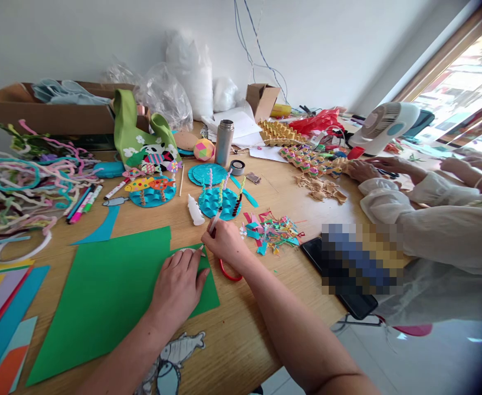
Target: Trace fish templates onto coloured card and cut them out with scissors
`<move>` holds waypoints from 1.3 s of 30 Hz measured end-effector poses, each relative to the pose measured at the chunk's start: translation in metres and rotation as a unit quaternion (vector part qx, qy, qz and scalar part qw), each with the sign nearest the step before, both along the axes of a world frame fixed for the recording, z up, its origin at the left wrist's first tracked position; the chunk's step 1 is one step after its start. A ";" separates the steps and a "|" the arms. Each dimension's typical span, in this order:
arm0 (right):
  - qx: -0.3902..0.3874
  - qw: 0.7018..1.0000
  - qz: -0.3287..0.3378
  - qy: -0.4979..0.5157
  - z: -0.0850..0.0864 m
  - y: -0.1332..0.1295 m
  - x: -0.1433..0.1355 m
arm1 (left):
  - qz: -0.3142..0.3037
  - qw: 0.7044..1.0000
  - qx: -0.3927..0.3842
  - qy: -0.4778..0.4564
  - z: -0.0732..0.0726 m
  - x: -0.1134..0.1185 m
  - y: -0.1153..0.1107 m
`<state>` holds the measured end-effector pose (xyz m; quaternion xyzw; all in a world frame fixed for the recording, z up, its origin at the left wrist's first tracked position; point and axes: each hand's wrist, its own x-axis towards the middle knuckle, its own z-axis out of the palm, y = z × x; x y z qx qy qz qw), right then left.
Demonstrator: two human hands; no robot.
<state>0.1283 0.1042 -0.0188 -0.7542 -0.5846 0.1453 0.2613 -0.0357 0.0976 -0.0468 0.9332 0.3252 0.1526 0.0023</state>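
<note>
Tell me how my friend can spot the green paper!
Start at the wooden table. Near its front edge, find the left hand, resting on the paper. It's the big, flat green sheet, unlike the flowery green bag farther back.

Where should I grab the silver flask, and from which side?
I'd wrap a hand around the upper half of the flask, coming from the right and staying above the tape. It stands upright, and its cylindrical side shows plainly there; the ball sits close on the left, and blue discs lie in front of its base.
</note>
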 end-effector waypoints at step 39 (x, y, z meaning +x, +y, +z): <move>0.002 0.999 0.034 -0.018 0.002 -0.004 -0.009 | 0.000 1.000 0.020 0.013 0.000 -0.001 0.001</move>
